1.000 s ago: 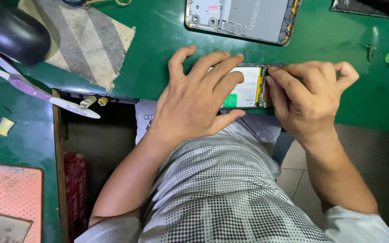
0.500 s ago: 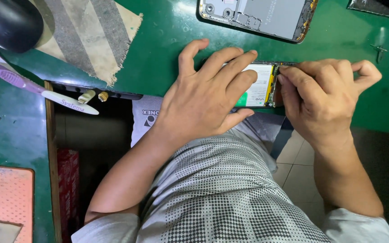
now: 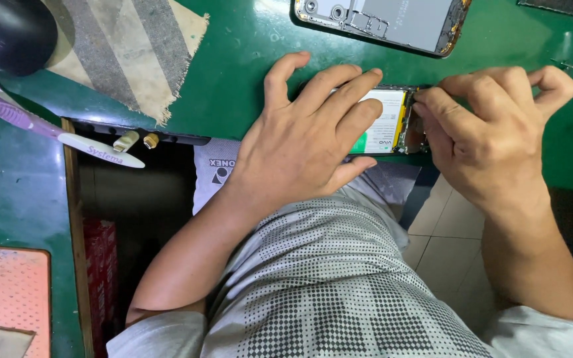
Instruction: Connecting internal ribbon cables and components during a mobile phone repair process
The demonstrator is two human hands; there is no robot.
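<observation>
- One view only, from a camera on the person's head
- It looks steeply down over the chest and forearms onto the green bench [image 3: 247, 59]
- It sits close: the left hand [image 3: 306, 132] and right hand [image 3: 492, 132] fill the middle
- The bench edge and floor tiles [image 3: 445, 232] show below

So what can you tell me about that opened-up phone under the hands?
The opened phone lies flat on the green mat, near the edge closest to the person, with its back cover off. Most of what shows is a white battery with a green corner and a yellow strip along one side; dark metal parts show at its right end. The left hand rests spread across it, pressing it down and hiding its left part. The right hand pinches at its right end with its fingertips.
</observation>
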